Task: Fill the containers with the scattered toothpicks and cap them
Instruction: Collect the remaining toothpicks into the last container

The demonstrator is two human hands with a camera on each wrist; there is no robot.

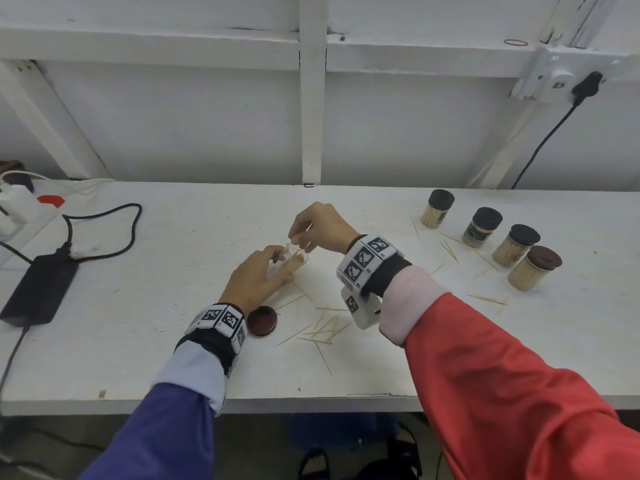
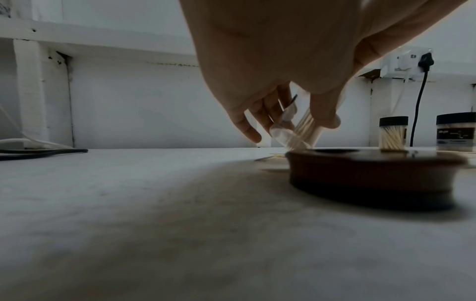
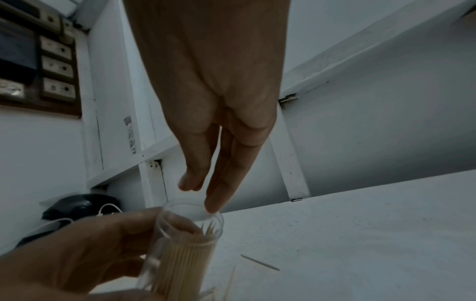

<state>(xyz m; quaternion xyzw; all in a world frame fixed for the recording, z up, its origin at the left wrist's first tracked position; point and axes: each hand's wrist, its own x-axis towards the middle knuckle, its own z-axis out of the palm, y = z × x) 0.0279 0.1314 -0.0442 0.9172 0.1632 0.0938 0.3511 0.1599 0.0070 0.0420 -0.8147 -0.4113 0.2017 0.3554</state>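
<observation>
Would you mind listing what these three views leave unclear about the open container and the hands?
- Open container: its base, hidden by the left hand in the head view and by the brown lid in the left wrist view.
- Right hand: whether it pinches a toothpick; too small in the head view, fingers shadowed in the right wrist view.
- Label on a capped jar: blurred.

White worktop (image 1: 173, 341), surface scuffed, runs along a white panelled wall (image 1: 207, 126) with vertical and diagonal battens. Wall socket (image 1: 554, 81) above the worktop's far right corner, black plug and cable (image 1: 540, 143) hanging down. Power strip (image 1: 14, 209) and black power adapter (image 1: 38, 289) at the left edge. Dark floor below the near edge.
</observation>
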